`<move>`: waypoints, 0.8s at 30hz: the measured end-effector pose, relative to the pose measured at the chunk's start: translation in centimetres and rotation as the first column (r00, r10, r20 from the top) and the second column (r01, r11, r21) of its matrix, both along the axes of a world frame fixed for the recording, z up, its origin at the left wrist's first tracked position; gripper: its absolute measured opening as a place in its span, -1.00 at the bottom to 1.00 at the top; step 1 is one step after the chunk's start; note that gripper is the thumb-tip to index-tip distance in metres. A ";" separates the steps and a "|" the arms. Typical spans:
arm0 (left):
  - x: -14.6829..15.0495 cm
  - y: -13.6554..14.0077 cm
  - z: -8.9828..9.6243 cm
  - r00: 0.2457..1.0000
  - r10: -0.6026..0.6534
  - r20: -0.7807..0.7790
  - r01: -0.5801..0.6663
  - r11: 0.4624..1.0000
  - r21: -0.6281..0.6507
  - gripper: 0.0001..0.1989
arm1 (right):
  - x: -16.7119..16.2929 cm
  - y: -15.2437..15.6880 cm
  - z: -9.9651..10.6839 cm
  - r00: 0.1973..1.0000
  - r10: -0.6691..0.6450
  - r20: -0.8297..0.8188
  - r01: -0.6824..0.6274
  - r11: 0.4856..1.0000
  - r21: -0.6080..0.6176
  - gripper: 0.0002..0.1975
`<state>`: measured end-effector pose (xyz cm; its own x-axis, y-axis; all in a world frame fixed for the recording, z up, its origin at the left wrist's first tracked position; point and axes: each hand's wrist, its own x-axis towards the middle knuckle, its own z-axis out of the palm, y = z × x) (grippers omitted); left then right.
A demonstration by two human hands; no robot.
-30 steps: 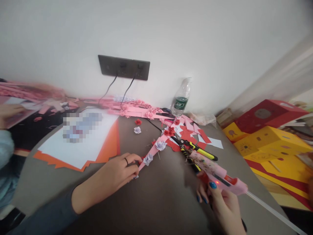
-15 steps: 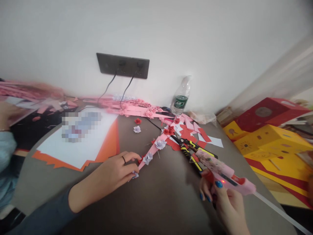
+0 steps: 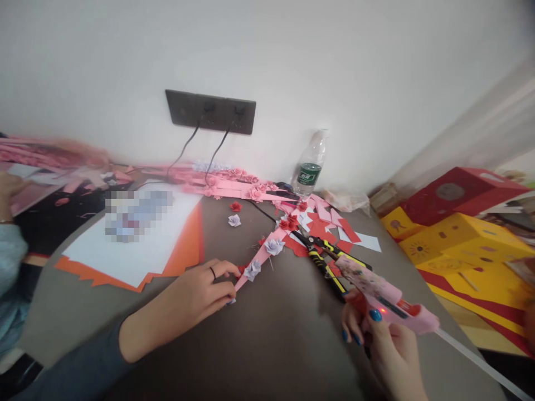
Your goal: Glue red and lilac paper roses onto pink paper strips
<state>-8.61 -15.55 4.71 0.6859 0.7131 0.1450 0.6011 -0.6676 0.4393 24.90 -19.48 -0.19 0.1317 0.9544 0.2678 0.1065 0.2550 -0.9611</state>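
Observation:
My left hand (image 3: 190, 301), a dark ring on one finger, is closed on the near end of a pink paper strip (image 3: 264, 253). Lilac and red paper roses sit along that strip; a red one touches my fingertips, and a bit of lilac shows beneath them. In my right hand (image 3: 384, 340) is a pink hot glue gun (image 3: 371, 287), its red light lit and a long glue stick (image 3: 472, 353) protruding from its back. The nozzle points up and left, over yellow-and-black pliers (image 3: 324, 267). A loose red rose (image 3: 236, 206) and a lilac rose (image 3: 234, 220) lie beyond my left hand.
White sheets on orange paper (image 3: 184, 250) lie at left. Behind are more pink flowered strips (image 3: 234, 187), a water bottle (image 3: 309, 167), paper scraps (image 3: 321, 223) and cords from a wall socket (image 3: 211, 111). Yellow boxes (image 3: 472, 242) stand right; another person's arm (image 3: 10, 250) is at far left.
My left fingers have drawn slightly closer around the strip's end, covering more of the lilac rose there. The glue gun has barely shifted. At far left the other person's hand has moved a little.

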 end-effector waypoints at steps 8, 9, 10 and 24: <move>0.0 0.0 -0.3 1.000 0.009 0.011 -0.009 1.000 -0.022 -0.80 | -0.1 0.0 0.1 1.000 -0.004 0.001 0.004 1.000 -0.014 -0.60; 0.0 0.0 -0.2 1.000 0.009 0.006 -0.009 1.000 -0.028 -0.80 | 0.0 0.0 0.0 1.000 0.001 0.002 -0.001 1.000 -0.019 -0.60; 0.0 0.0 -0.2 1.000 0.008 0.004 -0.008 0.999 -0.036 -0.79 | 0.1 -0.1 0.0 1.000 0.005 0.004 -0.005 1.000 -0.023 -0.61; 0.1 0.0 0.0 1.000 0.012 0.027 -0.009 0.997 -0.082 -0.78 | 1.5 1.4 1.4 0.994 -0.066 0.085 0.067 0.998 -0.015 -0.54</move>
<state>-8.48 -15.54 4.76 0.6748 0.7305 0.1051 0.5948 -0.6226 0.5085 26.36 -18.12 1.19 0.1727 0.9490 0.2636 0.2037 0.2275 -0.9522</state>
